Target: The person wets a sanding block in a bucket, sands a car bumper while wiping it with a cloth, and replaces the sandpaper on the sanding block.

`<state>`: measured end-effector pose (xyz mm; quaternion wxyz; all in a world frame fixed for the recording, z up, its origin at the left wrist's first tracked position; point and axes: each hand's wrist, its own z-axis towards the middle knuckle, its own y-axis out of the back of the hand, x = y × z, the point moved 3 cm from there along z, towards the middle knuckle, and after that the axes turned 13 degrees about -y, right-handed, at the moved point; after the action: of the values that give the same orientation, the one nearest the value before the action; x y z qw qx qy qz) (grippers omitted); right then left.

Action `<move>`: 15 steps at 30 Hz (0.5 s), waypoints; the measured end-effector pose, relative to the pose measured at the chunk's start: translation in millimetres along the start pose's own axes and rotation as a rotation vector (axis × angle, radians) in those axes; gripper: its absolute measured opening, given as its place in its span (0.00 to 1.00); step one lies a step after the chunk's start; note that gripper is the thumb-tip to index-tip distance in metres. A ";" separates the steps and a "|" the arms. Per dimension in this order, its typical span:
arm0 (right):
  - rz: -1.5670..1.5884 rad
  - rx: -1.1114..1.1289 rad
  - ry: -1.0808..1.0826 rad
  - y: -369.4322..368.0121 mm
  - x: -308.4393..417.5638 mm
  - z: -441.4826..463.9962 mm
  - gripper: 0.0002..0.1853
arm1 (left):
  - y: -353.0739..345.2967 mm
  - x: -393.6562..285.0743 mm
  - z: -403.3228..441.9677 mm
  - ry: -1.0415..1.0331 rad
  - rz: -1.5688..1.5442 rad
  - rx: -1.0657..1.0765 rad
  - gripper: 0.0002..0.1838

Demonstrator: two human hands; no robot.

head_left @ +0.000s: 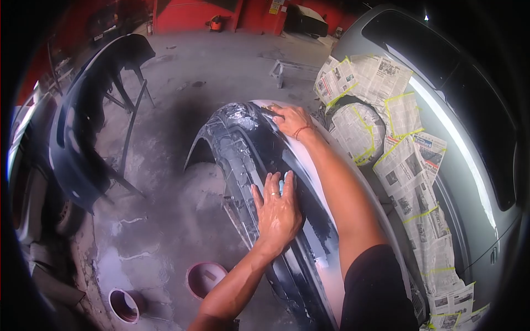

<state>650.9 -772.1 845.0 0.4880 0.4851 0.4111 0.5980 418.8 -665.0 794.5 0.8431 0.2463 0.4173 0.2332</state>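
Grey concrete floor [176,71], dusty and blotched with wet patches, spreads beneath the bumper [259,138], a long, curved shell in glossy black with whitish and pale pink patches and wet streaks. To the left of the bumper stands a dark curved panel [69,138] on a thin-legged stand; to its right is a silver-grey car [469,127] covered along its side with newspaper [406,165] and yellow-green tape. Two round buckets [205,280] [126,305] sit on its near left side.

The person's left hand [277,212] lies nearly flat on the bumper, fingers slightly spread over a pale blue piece [281,186]. Farther along it, the right hand [292,122] is partly curled, closed on a slim dark piece [269,113]. The bumper's long axis runs from the lower right, near the person, away to the upper centre, where its far end bends left.
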 end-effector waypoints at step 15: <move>0.118 -0.214 -0.126 193.2 -108.7 -589.3 0.22 | -26.5 11.5 -6.7 -0.013 0.186 0.089 0.43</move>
<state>42.8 -925.5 899.2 0.5257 0.4902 0.2843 0.6345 424.5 -677.0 768.0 0.8086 0.3226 0.3973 0.2901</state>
